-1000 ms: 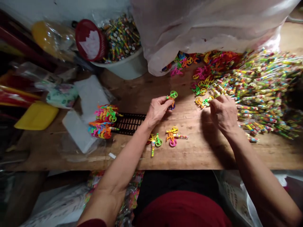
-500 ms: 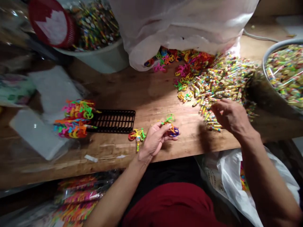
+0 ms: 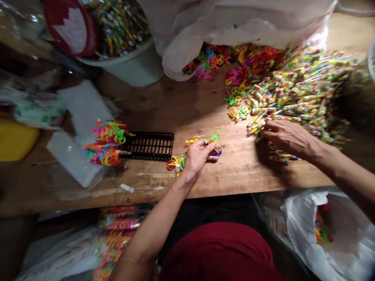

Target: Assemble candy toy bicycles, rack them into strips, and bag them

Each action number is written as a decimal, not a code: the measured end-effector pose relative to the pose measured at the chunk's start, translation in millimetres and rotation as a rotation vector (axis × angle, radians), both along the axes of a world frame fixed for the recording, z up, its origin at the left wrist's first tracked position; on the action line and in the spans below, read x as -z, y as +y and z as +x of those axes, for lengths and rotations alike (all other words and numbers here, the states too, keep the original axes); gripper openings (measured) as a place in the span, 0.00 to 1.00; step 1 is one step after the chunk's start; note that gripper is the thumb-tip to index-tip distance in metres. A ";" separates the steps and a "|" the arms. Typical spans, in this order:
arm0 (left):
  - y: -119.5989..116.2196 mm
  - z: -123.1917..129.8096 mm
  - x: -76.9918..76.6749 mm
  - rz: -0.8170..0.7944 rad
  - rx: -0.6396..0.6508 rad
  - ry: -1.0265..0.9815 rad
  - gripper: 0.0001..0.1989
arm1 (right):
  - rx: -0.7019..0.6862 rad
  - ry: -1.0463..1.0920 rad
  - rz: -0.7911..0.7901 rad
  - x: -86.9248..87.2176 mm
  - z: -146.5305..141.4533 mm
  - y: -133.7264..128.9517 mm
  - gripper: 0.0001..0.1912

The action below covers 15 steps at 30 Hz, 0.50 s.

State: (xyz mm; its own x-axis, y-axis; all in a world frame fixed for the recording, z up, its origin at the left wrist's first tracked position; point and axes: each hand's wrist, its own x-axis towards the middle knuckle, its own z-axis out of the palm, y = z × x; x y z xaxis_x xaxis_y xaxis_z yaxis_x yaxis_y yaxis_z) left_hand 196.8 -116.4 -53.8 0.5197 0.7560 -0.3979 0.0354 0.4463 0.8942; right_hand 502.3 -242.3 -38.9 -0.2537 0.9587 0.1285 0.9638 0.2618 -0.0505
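My left hand (image 3: 199,158) is closed on a small plastic toy bicycle (image 3: 216,147) with an orange frame, a green wheel and a blue wheel. A yellow wheel (image 3: 193,139) shows behind its knuckles; whether it belongs to a second held bicycle I cannot tell. Beside the wrist lies another toy bicycle (image 3: 175,162) with a small yellow tube attached. My right hand (image 3: 285,134) rests at the near left edge of a heap of small wrapped tubes (image 3: 304,89). Its fingers are bent together among the tubes; what they grip is hidden.
Toy bicycles (image 3: 237,76) spill from a white plastic bag (image 3: 243,25). Bunched bicycles (image 3: 107,146) lie at the end of a black rack (image 3: 152,146). A tub (image 3: 131,66) of tubes stands behind. An open white bag (image 3: 299,218) hangs below the table edge.
My right hand has come down onto the edge of the tube heap. My left hand still grips the bicycle, and a yellow wheel now shows behind it. The camera view has shifted right.
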 end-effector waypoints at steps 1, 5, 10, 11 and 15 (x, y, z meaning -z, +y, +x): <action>0.1 0.2 -1.8 -0.032 0.002 -0.017 0.16 | -0.025 0.010 0.032 -2.4 -3.9 3.5 0.12; -4.7 -5.7 -14.0 -0.220 0.080 -0.164 0.12 | 0.088 0.247 0.307 -18.3 -59.3 3.0 0.07; -18.5 -20.9 -30.7 -0.329 0.232 -0.302 0.12 | 0.336 1.150 0.282 -9.8 -152.5 -8.6 0.05; -20.8 -23.4 -32.1 -0.327 0.256 -0.303 0.13 | 0.348 1.274 0.246 -3.4 -163.2 -9.8 0.07; -27.6 -29.8 -31.2 -0.290 0.299 -0.284 0.16 | 0.396 1.475 0.248 16.1 -180.0 -16.7 0.11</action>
State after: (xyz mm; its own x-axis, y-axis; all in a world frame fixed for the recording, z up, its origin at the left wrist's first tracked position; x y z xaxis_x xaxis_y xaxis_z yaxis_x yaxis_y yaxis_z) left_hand 167.0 -144.0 -22.6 0.8151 0.4362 -0.3813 -0.0266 0.6856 0.7275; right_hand 322.2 -259.0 -55.1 0.4934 0.8492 0.1879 0.1067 0.1553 -0.9821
